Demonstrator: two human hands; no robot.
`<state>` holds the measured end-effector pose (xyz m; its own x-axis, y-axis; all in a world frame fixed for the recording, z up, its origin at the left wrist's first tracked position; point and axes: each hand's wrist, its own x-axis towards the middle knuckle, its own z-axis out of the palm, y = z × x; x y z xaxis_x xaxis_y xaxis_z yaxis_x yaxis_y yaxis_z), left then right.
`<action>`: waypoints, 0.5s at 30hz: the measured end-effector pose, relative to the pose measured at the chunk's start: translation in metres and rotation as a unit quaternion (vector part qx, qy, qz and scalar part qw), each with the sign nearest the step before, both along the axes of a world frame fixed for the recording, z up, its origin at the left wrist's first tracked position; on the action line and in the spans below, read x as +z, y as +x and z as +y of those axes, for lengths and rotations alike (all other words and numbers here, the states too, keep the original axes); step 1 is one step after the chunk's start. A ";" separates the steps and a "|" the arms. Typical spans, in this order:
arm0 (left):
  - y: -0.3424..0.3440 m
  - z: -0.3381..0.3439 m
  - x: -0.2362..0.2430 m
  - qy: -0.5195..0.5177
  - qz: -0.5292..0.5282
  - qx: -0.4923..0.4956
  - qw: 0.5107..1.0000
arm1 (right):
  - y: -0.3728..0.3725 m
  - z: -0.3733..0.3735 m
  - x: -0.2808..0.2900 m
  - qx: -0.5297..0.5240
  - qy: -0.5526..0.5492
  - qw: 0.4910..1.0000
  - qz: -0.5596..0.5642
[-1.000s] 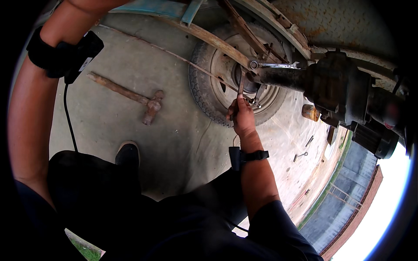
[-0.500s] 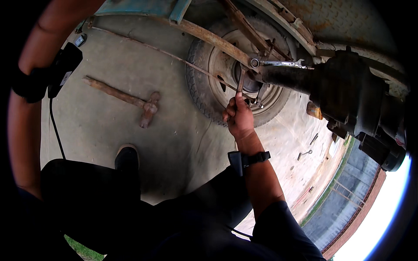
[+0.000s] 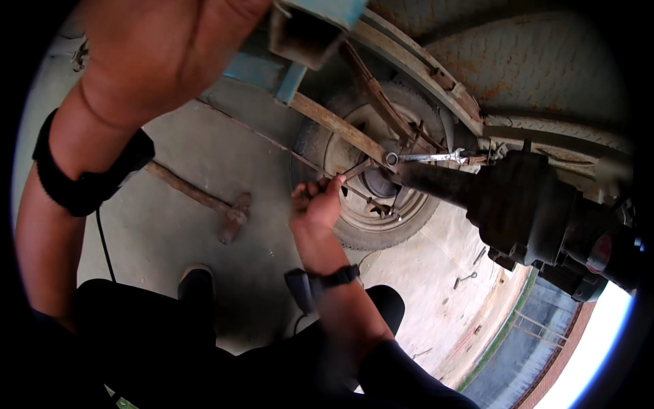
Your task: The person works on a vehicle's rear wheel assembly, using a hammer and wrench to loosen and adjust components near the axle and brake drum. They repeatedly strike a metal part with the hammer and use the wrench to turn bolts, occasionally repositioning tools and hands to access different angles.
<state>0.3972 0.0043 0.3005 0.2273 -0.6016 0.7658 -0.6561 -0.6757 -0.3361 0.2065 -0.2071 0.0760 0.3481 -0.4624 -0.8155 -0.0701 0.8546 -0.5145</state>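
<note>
My left hand (image 3: 170, 58) is raised large at the upper left beside the open end of a blue square tube (image 3: 306, 37); the picture's edge cuts off its fingers. Further right, my right hand (image 3: 317, 204) is closed on a flat, rusty metal bar (image 3: 357, 170), pinched by the thumb. The bar's far end reaches toward the axle (image 3: 436, 183) at the wheel hub. A thin rusty rod (image 3: 272, 141) passes close to this hand. A shiny combination wrench (image 3: 426, 157) sits at the axle by the leaf spring (image 3: 381, 95). Behind stands a wheel with a tire (image 3: 415, 221).
On the concrete floor at left lies a wooden-handled sledgehammer (image 3: 235, 217). The dark axle housing (image 3: 518, 204) fills the right side. A rusty frame rail (image 3: 337, 126) and a patterned metal panel (image 3: 531, 68) run overhead. Small tools (image 3: 466, 279) lie on the ground at right.
My right hand has moved left and down, and the bar has swung from upright to slanting. My left hand has come into view at the upper left. The view has shifted.
</note>
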 end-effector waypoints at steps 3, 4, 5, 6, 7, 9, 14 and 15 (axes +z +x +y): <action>0.003 -0.015 -0.006 -0.037 -0.012 -0.023 0.999 | 0.015 -0.003 -0.007 -0.049 -0.013 0.998 -0.045; -0.002 -0.014 0.000 -0.026 -0.012 -0.005 1.000 | 0.014 -0.006 -0.012 -0.043 -0.007 0.998 -0.055; 0.007 -0.020 -0.006 -0.063 -0.032 -0.043 0.997 | 0.013 -0.006 -0.009 -0.036 -0.008 0.997 -0.064; 0.007 -0.018 -0.007 -0.076 -0.035 -0.051 0.995 | 0.011 -0.003 -0.007 -0.027 -0.006 0.997 -0.065; 0.004 -0.016 -0.007 -0.087 -0.035 -0.060 0.994 | 0.009 0.001 -0.006 -0.018 -0.004 0.998 -0.067; 0.003 -0.025 -0.008 -0.123 -0.040 -0.091 0.987 | 0.003 -0.004 -0.004 -0.012 -0.004 0.997 -0.072; 0.001 -0.031 -0.006 -0.149 -0.049 -0.110 0.982 | 0.000 -0.010 -0.009 -0.018 -0.013 0.995 -0.095; 0.004 -0.030 -0.006 -0.142 -0.051 -0.111 0.982 | 0.001 -0.009 -0.013 -0.017 -0.011 0.994 -0.105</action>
